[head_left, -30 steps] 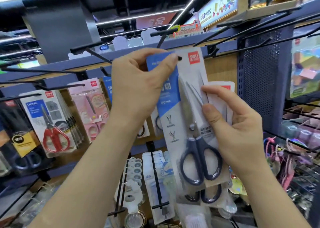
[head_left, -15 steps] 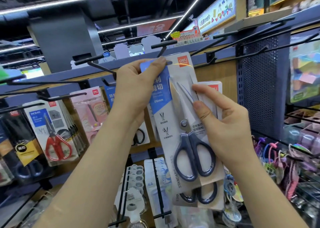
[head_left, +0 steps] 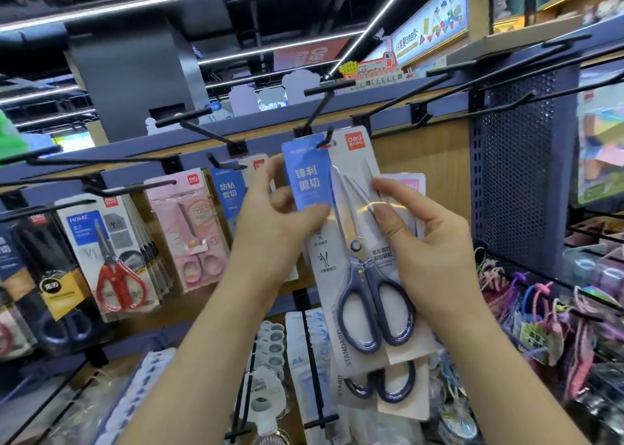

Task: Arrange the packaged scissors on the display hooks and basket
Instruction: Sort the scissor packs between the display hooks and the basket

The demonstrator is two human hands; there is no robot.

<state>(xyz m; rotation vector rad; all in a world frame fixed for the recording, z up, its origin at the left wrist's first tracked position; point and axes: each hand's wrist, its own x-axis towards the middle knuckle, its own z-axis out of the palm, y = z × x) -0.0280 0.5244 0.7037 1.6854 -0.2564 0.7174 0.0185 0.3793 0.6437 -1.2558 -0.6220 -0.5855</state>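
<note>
Pinching scissors pack [head_left: 351,242] from both sides: left hand [head_left: 273,228], right hand [head_left: 435,249]; hook [head_left: 326,136] at its hole.

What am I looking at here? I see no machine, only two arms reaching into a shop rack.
There is no machine. A person wears one camera on the head, looking forward and down, so both arms are their own. The left hand pinches the blue label of a scissors pack, whose hang hole sits at the tip of a display hook. The right hand grips spare packs just behind it, with its thumb lying on the scissors pack. More packs hang to the left: red-handled scissors and pink scissors.
</note>
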